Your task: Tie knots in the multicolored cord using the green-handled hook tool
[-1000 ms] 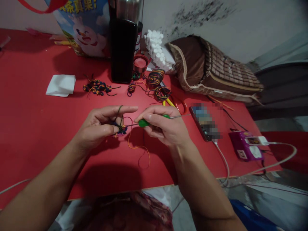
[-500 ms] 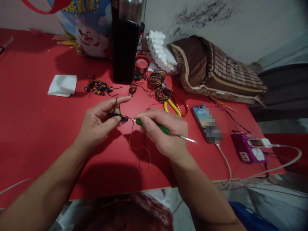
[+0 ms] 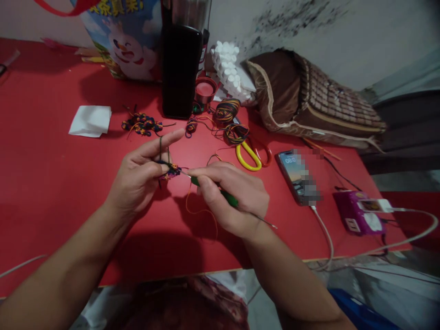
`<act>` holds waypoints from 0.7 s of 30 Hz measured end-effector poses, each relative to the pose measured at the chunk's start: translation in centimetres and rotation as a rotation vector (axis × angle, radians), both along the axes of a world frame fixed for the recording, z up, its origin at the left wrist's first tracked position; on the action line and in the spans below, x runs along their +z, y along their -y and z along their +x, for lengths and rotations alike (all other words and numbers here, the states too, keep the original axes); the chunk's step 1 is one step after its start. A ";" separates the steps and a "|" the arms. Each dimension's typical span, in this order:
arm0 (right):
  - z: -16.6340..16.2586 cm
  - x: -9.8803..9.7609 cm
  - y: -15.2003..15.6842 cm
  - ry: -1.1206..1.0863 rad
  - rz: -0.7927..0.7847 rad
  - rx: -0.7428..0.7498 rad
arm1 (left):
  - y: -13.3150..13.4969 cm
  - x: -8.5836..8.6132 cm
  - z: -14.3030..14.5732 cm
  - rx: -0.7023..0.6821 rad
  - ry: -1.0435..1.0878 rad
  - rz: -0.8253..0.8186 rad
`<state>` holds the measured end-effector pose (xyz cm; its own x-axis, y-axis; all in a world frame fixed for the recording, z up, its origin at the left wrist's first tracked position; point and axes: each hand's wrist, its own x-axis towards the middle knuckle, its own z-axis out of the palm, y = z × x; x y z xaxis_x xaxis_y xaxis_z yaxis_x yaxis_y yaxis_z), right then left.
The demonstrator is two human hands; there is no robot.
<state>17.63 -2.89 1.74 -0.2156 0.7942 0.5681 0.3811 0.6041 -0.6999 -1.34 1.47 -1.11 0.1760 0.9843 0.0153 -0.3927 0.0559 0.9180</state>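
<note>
Between thumb and fingers, my left hand (image 3: 139,172) pinches a small piece of dark, purple and orange crochet work (image 3: 171,171). A strand of dark yarn (image 3: 165,147) runs up to its outstretched index finger. My right hand (image 3: 233,195) closes around the green handle of a crochet hook (image 3: 229,199), with a metal shaft at each end. The front tip meets the right edge of the crochet work; whether it sits inside a stitch I cannot tell. A thin orange thread (image 3: 199,211) hangs down over the red table (image 3: 51,192) between my hands.
Beyond my hands lie a finished-looking crocheted piece (image 3: 142,124), balls of multicoloured yarn (image 3: 227,110) and yellow-and-red-handled scissors (image 3: 249,156). A folded white paper (image 3: 90,121) is at left. A black phone-shaped object (image 3: 182,72) stands upright; a charging phone (image 3: 297,176) and purple power adapter (image 3: 359,211) are at right.
The hook's rear end has swung down and slightly left as my right hand turned. My left thumb has shifted left a little, and the yarn on my index finger now shows as two spread strands.
</note>
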 end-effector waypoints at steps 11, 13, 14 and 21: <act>0.1 -0.6 -2.2 -0.820 -0.948 0.099 | 0.8 0.6 -1.1 -0.034 -0.290 0.195; 0.2 -0.9 -2.6 -0.866 -1.009 0.144 | 0.7 0.5 -1.1 -0.034 -0.307 0.188; 0.2 -0.9 -2.7 -0.866 -1.014 0.149 | 0.6 0.5 -1.0 -0.026 -0.307 0.181; -0.5 -0.6 -0.6 -0.357 -0.406 -0.073 | 0.3 0.2 -0.4 0.069 -0.273 0.157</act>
